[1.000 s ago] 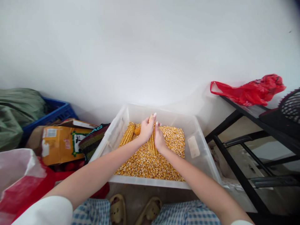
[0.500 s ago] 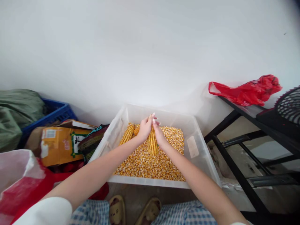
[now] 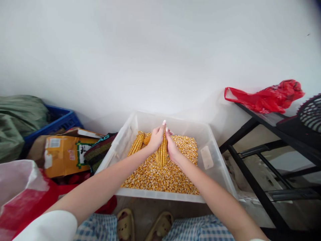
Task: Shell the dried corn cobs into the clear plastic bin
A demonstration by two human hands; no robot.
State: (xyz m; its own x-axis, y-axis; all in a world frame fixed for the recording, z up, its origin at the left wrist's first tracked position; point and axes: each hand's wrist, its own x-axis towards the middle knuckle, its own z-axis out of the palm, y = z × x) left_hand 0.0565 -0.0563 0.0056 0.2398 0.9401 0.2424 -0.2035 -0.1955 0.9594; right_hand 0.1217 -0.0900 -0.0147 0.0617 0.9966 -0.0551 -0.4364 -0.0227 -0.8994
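Observation:
A yellow corn cob (image 3: 162, 155) is held between my two hands over a bed of loose corn kernels (image 3: 160, 179). From the left side my left hand (image 3: 157, 138) closes on its far part. My right hand (image 3: 172, 145) presses against its right side, fingers pointing away from me. The cob's near end sticks out toward me, with kernels still on it; its far end is mostly covered by my fingers. At the left of the kernels lie more corn cobs (image 3: 136, 144). All of this is inside a translucent plastic bin (image 3: 175, 196).
To the right stands a black metal frame (image 3: 253, 170) with a red plastic bag (image 3: 271, 97) on top. On the left are a blue crate (image 3: 62, 118), a yellow package (image 3: 60, 157), a mesh bag (image 3: 100, 152) and a red-and-white bag (image 3: 27, 197). A white wall (image 3: 160, 57) rises behind.
The cob has shifted slightly left and turned a little between my hands. My right hand has slid slightly toward me along it, while my left hand stays nearly in place.

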